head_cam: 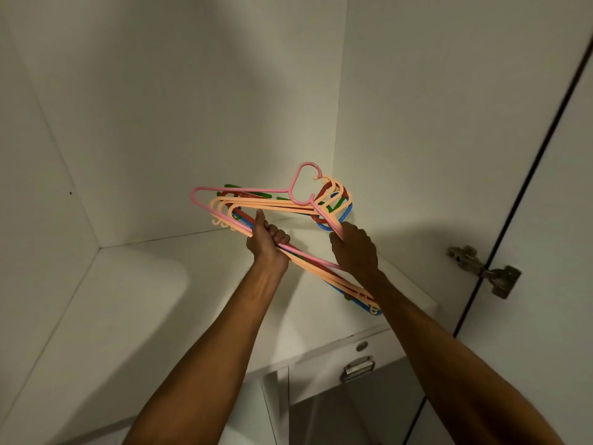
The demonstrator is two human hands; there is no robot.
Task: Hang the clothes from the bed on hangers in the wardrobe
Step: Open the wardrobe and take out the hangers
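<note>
**Q:** Item count?
**A:** You have two hands in view and one bundle of thin plastic coat hangers [308, 257]. One pink hanger [244, 189] lies on top. At least three are peach. Red, blue and green ones lie under them, and their number cannot be told.

**Q:** Condition of the bundle?
**A:** The hangers are stacked flat and tilted, with the hooks grouped toward the far right corner. Your left hand [269, 244] grips the bottom bars. Your right hand [354, 248] grips the sloped arms below the hooks.

**Q:** Location and compartments?
**A:** You hold the bundle inside the white wardrobe [192, 107], over its white shelf [160, 284]. Contact with the shelf cannot be told. Below the shelf is one white drawer [324, 370] with one metal pull handle [357, 367]; its contents are hidden. One metal hinge [484, 271] shows at the right.
</note>
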